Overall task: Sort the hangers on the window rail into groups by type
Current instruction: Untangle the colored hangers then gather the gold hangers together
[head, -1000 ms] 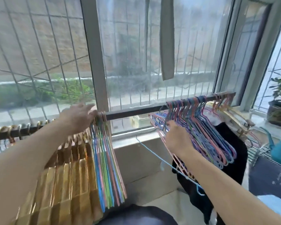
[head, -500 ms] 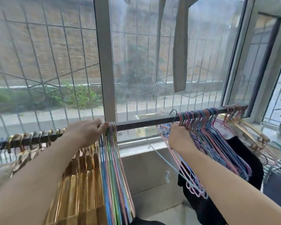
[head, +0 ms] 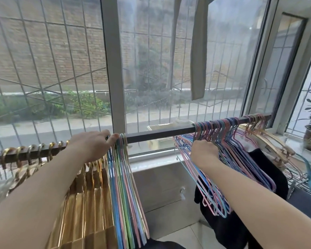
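Our right hand (head: 204,150) grips wire hangers (head: 223,159) hung right along the rail (head: 160,133); our left hand (head: 92,143) rests fingers-extended on the sorted pastel hangers (head: 126,186), leftward.

I count one dark rail (head: 160,133) across the window. Three kinds of hangers hang on it: gold ones (head: 83,203) at lower left, too tightly packed to count; thin pastel ones in two bunches, one (head: 126,194) at centre, another (head: 228,159) at right; and a few pale gold ones (head: 269,139) at far right. My two hands (head: 92,144) (head: 204,151) reach up.
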A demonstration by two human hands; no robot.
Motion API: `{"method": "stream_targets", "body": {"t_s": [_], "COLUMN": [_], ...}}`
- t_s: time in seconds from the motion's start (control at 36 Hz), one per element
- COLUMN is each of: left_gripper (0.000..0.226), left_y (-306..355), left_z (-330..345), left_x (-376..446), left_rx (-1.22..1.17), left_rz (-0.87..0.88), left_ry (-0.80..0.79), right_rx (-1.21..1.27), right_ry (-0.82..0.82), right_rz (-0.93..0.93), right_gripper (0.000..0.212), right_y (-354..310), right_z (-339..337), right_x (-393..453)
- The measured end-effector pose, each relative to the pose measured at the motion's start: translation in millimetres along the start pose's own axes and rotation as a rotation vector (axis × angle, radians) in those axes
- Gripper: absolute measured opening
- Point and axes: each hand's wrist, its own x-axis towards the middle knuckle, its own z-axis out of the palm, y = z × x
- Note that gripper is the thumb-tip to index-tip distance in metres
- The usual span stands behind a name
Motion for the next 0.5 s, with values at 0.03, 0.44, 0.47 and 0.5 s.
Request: {"method": "stream_targets", "body": {"t_s": [0.03, 0.44, 0.47, 0.5], "left_gripper": [0.085, 0.08, 0.082, 0.084], "left_y": [1, 2, 2, 1], "left_z": [-1, -4, -3, -3], "left_x": [0, -3, -3, -2], "left_rx": [0.001, -0.021, -0.021, -0.02], "left_rz": [-0.003, -0.014, -0.014, -0.013], "left_ry": [-0.001, -0.05, -0.047, -0.045], "right_rx": [-0.004, 0.313, 0.342, 0.376], "right_ry": [-0.006, 0.175, 0.127, 0.078], "right_rz": [-0.001, -0.157, -0.18, -0.209], "right_gripper": [0.027, 0.019, 0.02, 0.02], "right_y": [0, -29, -35, -42], "right_z": [0, 1, 0, -1], "right_x": [1, -14, -17, -20]}}
